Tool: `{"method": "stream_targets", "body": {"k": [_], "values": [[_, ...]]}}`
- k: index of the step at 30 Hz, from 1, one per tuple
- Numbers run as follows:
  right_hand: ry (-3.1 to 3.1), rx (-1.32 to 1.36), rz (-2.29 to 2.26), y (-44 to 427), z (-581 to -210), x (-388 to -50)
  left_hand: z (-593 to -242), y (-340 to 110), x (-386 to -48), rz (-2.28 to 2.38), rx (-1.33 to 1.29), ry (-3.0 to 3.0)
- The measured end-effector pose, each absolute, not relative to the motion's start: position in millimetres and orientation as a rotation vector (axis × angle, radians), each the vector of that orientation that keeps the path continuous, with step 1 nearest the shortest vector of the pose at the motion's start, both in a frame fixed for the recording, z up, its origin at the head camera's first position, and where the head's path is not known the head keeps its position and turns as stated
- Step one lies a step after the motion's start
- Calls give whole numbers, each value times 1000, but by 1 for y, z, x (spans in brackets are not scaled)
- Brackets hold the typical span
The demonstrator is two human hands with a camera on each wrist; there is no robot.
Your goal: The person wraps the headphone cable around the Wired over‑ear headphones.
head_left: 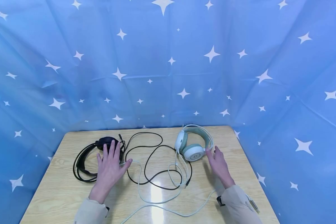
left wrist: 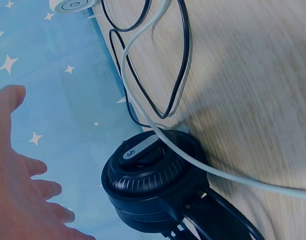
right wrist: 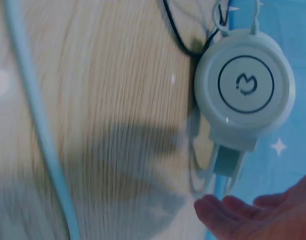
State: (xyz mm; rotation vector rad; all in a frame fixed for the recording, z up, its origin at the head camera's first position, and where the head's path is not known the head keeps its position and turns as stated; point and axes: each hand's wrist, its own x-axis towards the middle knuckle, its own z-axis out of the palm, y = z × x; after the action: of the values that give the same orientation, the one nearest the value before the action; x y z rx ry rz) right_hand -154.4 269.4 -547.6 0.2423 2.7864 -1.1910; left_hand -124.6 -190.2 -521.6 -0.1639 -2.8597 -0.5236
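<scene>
Black headphones (head_left: 83, 160) lie at the left of the table, their ear cup (left wrist: 153, 175) showing in the left wrist view with a pale cable (left wrist: 218, 172) running in front of it. My left hand (head_left: 109, 171) is spread above them, fingers straight, gripping nothing; it partly hides them in the head view. White and green headphones (head_left: 194, 153) lie at the back right, the round ear cup (right wrist: 245, 85) facing the right wrist camera. Beside their right end is my right hand (head_left: 219, 166), fingers loosely extended; whether its fingertips touch the band cannot be told.
A looped black cable (head_left: 147, 165) lies between the two headphones, its plug near the middle right. The white cable (head_left: 156, 203) crosses it and winds toward the front edge. A small object (head_left: 254, 206) lies beside my right sleeve. A blue star-patterned cloth (head_left: 168, 62) hangs behind the wooden table (head_left: 56, 193).
</scene>
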Motion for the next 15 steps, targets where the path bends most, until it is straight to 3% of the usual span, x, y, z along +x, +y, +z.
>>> {"method": "stream_targets", "body": {"k": [15], "values": [[2170,678,-1794,255,-558,-177,-531,-184,-117,-615,-171,-2854]]}}
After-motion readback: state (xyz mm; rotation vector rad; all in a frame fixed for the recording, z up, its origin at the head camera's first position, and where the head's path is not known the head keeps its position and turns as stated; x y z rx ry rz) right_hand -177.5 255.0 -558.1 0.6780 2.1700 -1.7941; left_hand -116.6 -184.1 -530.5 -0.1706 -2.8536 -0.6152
